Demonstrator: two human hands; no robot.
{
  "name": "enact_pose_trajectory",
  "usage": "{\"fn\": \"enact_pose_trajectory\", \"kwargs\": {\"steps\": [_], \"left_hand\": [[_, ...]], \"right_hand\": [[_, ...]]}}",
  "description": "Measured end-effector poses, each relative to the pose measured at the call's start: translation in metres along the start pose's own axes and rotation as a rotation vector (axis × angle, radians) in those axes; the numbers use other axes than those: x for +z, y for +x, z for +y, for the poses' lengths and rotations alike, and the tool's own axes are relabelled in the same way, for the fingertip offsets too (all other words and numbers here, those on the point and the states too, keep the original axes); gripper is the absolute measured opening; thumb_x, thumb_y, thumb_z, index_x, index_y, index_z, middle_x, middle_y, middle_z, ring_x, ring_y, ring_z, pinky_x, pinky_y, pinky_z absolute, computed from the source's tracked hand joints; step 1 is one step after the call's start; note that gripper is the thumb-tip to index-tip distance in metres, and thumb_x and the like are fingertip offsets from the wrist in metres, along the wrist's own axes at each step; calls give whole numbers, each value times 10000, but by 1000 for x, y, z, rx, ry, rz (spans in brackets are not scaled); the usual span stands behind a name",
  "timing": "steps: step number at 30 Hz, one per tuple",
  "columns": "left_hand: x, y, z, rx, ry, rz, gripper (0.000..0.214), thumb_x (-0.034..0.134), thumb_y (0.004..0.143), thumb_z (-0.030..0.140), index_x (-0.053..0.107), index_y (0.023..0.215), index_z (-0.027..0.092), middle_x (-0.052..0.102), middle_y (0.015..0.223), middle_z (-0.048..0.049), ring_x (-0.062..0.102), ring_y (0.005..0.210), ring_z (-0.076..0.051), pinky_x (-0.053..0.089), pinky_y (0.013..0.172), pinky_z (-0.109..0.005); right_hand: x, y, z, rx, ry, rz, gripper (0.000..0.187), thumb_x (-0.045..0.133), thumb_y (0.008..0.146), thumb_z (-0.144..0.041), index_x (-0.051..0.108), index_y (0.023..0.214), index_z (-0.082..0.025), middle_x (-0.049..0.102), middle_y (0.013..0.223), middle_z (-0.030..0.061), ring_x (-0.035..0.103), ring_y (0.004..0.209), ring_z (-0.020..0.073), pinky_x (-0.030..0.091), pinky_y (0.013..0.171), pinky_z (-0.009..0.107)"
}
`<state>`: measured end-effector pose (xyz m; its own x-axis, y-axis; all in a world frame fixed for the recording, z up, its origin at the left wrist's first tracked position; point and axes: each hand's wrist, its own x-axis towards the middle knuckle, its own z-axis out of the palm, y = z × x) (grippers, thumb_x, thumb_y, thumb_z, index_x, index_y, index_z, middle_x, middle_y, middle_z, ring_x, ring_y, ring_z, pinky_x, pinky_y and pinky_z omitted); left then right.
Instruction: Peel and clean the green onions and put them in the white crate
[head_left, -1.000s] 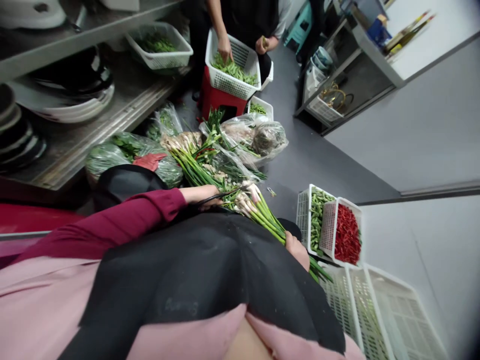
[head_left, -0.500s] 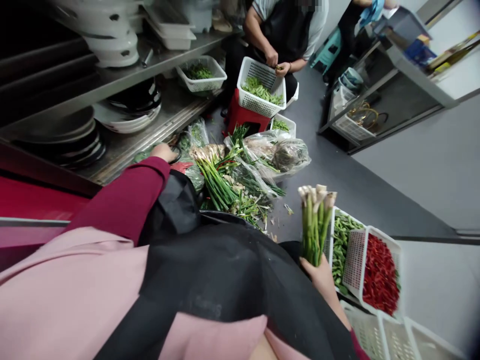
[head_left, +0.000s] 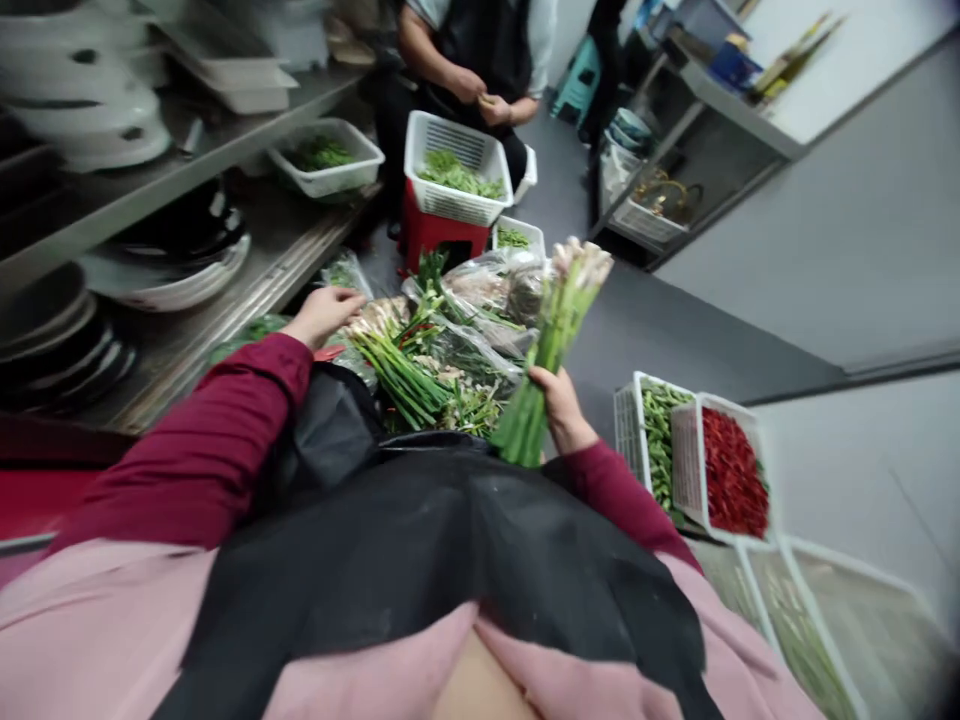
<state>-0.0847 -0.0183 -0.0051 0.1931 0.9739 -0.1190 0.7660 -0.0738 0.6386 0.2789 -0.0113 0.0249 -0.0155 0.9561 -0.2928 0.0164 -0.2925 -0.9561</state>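
Note:
My right hand is closed round a bunch of green onions, held upright with the white root ends pointing up and away. My left hand reaches out to the left over the pile of green onions and bagged greens on the floor; its fingers are curled and I cannot make out anything in them. A dark apron covers my lap below both hands.
A white basket of green peppers and one of red chillies stand at right, with more white baskets nearer. Ahead, another person sits over a basket of green pods on a red stool. Steel shelves with bowls run along the left.
My right hand has swung the bunch of green onions from the right side in over the pile. My left hand stays reaching out at the left.

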Motion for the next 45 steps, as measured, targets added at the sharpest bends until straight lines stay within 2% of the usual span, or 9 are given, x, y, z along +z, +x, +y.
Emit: {"fn": "enact_pose_trajectory", "kwargs": {"steps": [1, 5, 9, 19, 24, 31, 36, 41, 45], "left_hand": [[13, 13, 24, -24, -312, 67, 578, 258, 957, 412, 365, 1362, 14, 550, 1260, -233, 537, 1140, -298, 479, 860, -392], [95, 28, 112, 165, -720, -82, 810, 565, 780, 550, 303, 1395, 92, 472, 1369, -196, 456, 1242, -282, 398, 1002, -381], [144, 19, 130, 98, -1111, -162, 955, 763, 602, 480, 326, 1369, 118, 497, 1329, -204, 474, 1217, -322, 391, 1003, -417], [120, 20, 98, -47, -1194, -323, 698, 706, 558, 248, 510, 1215, 112, 695, 975, -98, 647, 848, -256, 503, 772, -377], [110, 24, 98, -79, -1241, -347, 657, 679, 542, 228, 561, 1172, 86, 712, 972, -119, 658, 861, -280, 522, 759, -396], [110, 27, 89, -127, -1493, -350, 466, 671, 555, 228, 668, 992, 64, 731, 860, -130, 682, 803, -306, 547, 743, -441], [95, 24, 82, -43, -1457, -349, 401, 676, 582, 201, 691, 961, 72, 730, 891, -135, 676, 850, -317, 550, 748, -432], [88, 25, 77, 62, -1455, -327, 384, 661, 574, 259, 707, 900, 62, 706, 989, -171, 646, 943, -335, 531, 801, -420], [96, 25, 86, 97, -1415, -362, 366, 650, 568, 235, 709, 889, 70, 694, 1034, -176, 645, 936, -331, 531, 750, -401]], "right_hand": [[16, 7, 5, -23, 55, -22, 384, 684, 547, -303, 549, 876, -155, 578, 621, -39, 507, 525, 116, 465, 530, 258], [67, 21, 29, -163, 180, -37, 425, 697, 577, -302, 528, 941, -163, 624, 790, -10, 563, 674, 123, 497, 682, 269], [80, 13, 47, -232, 99, 33, 495, 734, 612, -359, 520, 1017, -169, 632, 918, 23, 587, 823, 131, 483, 805, 268], [43, 9, 18, -246, -388, -212, 257, 639, 735, -395, 604, 782, -145, 611, 660, -9, 537, 587, 111, 479, 615, 259], [35, 6, 8, -151, -196, -107, 270, 630, 685, -210, 578, 941, -143, 632, 683, -22, 544, 545, 97, 449, 513, 214], [18, -1, 2, 12, 210, -301, 346, 720, 645, -228, 567, 952, -179, 675, 830, 10, 631, 665, 121, 503, 548, 213], [-1, 10, 6, 30, 155, -200, 342, 749, 570, -216, 583, 866, -171, 610, 670, -30, 574, 559, 100, 449, 480, 195], [-22, 19, 10, -106, 87, 163, 232, 664, 559, -162, 562, 768, -168, 541, 592, -72, 503, 485, 61, 423, 482, 185], [3, 14, 13, -142, 52, 74, 212, 635, 607, -187, 563, 805, -168, 537, 600, -64, 519, 474, 69, 423, 477, 198]]}}
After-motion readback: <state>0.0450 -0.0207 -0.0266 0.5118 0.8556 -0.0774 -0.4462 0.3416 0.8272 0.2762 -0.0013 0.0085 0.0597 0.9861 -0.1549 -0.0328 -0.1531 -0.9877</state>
